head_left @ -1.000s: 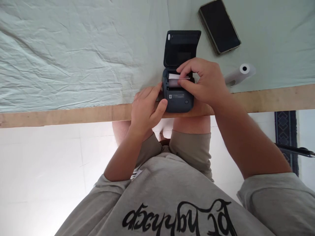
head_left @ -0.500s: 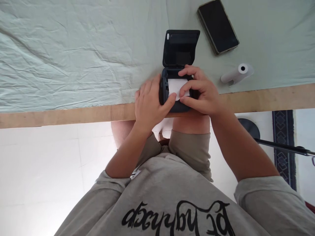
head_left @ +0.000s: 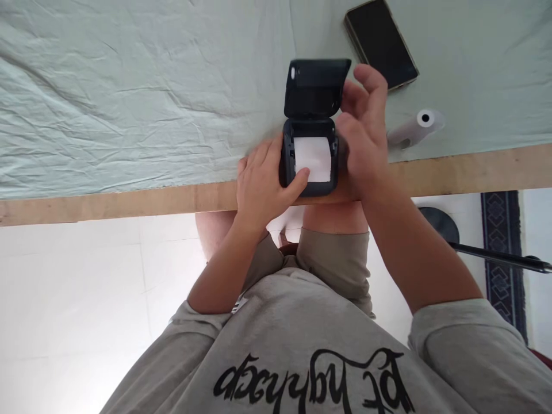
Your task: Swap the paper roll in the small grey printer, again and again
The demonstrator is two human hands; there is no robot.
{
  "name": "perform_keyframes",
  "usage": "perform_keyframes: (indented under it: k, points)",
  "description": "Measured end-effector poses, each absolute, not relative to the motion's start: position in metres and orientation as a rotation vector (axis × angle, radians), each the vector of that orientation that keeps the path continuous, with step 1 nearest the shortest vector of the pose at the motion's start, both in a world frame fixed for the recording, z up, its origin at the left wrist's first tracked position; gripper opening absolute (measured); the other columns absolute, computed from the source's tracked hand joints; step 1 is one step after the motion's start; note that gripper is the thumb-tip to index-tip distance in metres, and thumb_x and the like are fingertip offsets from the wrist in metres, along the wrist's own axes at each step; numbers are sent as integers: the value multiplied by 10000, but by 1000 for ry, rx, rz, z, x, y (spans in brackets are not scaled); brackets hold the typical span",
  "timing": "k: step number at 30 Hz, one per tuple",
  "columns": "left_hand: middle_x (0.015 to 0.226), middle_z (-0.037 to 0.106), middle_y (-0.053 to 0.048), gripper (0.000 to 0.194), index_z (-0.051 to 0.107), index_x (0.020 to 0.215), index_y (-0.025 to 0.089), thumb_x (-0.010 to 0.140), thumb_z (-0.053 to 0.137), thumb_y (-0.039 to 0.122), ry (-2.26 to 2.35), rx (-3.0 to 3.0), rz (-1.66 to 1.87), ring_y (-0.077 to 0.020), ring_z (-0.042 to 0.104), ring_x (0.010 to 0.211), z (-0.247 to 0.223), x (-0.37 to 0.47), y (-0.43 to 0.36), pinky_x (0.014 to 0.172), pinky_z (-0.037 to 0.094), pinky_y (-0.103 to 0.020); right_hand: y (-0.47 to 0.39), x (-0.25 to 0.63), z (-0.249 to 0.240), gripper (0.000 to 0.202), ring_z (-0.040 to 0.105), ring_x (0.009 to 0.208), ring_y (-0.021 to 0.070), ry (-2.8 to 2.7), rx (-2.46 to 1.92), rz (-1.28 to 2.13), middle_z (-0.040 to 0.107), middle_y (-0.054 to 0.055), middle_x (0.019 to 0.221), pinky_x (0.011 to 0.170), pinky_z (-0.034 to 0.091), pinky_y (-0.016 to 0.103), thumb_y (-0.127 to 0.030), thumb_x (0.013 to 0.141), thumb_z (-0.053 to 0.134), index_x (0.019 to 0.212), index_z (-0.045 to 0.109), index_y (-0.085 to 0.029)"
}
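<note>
Head view: clasping the portable printer (head_left: 313, 127), between both hands at the wooden table edge (head_left: 207, 198), with the left hand (head_left: 263, 184), with fingers along its side and thumb on its white paper (head_left: 314, 155). Holding the right hand (head_left: 366, 135) with fingers and thumb apart, just beside the raised lid (head_left: 317, 89); cannot tell about contact. Can see a smartphone (head_left: 386, 46) beyond the right fingertips, a paper roll (head_left: 414, 130) right of that hand.

Black script (head_left: 319, 380) on grey shirt (head_left: 293, 310) — illegible
</note>
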State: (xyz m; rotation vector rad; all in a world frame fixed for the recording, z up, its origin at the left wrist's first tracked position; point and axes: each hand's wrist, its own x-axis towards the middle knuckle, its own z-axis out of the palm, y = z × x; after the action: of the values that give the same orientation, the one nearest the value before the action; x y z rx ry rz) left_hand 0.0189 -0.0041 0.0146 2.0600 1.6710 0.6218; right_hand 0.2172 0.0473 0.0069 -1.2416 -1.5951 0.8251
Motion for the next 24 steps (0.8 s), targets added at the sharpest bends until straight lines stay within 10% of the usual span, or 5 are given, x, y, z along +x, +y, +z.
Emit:
perform_keyframes:
  k: [5, 24]
  points:
    - [1461, 624, -119, 655, 495, 1483, 236, 960, 515, 628, 1672, 2070, 598, -366, 546, 1376, 15, 20, -3, 1128, 392, -479, 40, 222, 10, 238, 658, 1181, 252, -1522, -1248, 684, 681, 54, 1191, 1046, 554, 508, -450, 946, 477, 1153, 526, -343]
    - [1457, 603, -96, 592, 534, 1487, 297, 962, 494, 566, 1555, 2156, 657, -339, 577, 1315, 18, 18, -7, 1097, 397, -477, 40, 233, 21, 453, 635, 1279, 279, -1943, -1348, 991, 666, 17, 1385, 1138, 544, 522, -500, 921, 628, 1342, 567, -344]
